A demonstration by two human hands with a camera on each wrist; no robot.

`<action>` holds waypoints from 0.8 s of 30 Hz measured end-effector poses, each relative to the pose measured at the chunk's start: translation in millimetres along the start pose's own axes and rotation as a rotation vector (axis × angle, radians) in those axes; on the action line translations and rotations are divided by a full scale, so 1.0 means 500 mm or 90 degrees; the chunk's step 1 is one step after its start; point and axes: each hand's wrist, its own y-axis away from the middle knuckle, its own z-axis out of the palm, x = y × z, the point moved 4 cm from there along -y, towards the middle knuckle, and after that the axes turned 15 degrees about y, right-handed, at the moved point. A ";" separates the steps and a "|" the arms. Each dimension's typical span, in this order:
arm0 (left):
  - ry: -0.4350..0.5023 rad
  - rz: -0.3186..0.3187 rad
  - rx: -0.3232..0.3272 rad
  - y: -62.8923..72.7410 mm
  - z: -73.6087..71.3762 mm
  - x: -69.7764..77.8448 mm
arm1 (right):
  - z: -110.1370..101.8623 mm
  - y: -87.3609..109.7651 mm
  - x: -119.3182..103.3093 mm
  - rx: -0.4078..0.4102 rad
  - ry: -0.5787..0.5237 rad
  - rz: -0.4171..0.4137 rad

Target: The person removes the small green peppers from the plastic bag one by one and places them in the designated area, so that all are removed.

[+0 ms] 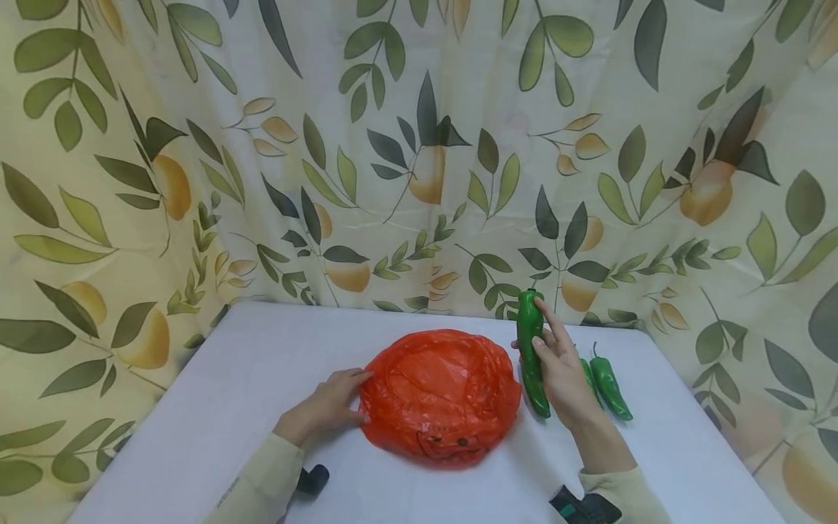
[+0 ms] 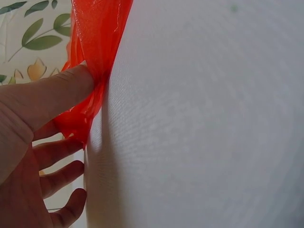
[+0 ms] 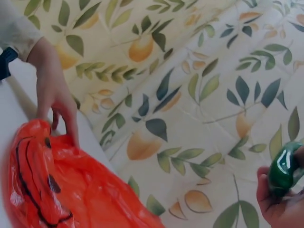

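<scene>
A red plastic bag [image 1: 439,393] with black markings on its front sits puffed out on the white table. My left hand [image 1: 330,404] is at the bag's left side; in the left wrist view the thumb [image 2: 57,97] and index finger pinch its edge while the other fingers stay off it. My right hand [image 1: 563,364] grips a long green chili pepper [image 1: 532,349], held upright just right of the bag, stem up. In the right wrist view the same pepper [image 3: 283,171] shows only in part at the right edge.
Two more green peppers lie on the table [image 1: 681,451] right of my right hand: one pepper [image 1: 610,382] shows whole, the other [image 1: 591,380] is partly hidden by the hand. A leaf-and-fruit patterned curtain [image 1: 419,182] hangs behind the table and along its sides.
</scene>
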 end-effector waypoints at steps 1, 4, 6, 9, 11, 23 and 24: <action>-0.001 0.001 -0.001 -0.001 -0.001 -0.001 | -0.005 0.003 0.004 0.002 0.014 -0.002; -0.001 0.000 -0.001 -0.004 -0.002 -0.003 | -0.019 0.013 0.010 0.008 0.056 -0.027; 0.002 -0.003 0.000 -0.005 -0.001 -0.006 | -0.030 0.020 0.008 0.013 0.102 -0.058; 0.007 -0.004 0.000 -0.006 0.001 -0.009 | -0.047 0.035 0.003 0.017 0.168 -0.118; 0.010 -0.003 -0.001 -0.006 0.004 -0.009 | -0.058 0.045 0.001 0.020 0.214 -0.154; 0.012 -0.010 0.006 0.000 -0.002 -0.004 | -0.132 0.049 0.018 0.082 0.336 -0.236; 0.014 -0.011 0.005 -0.001 -0.002 -0.003 | -0.140 0.048 0.022 0.091 0.340 -0.235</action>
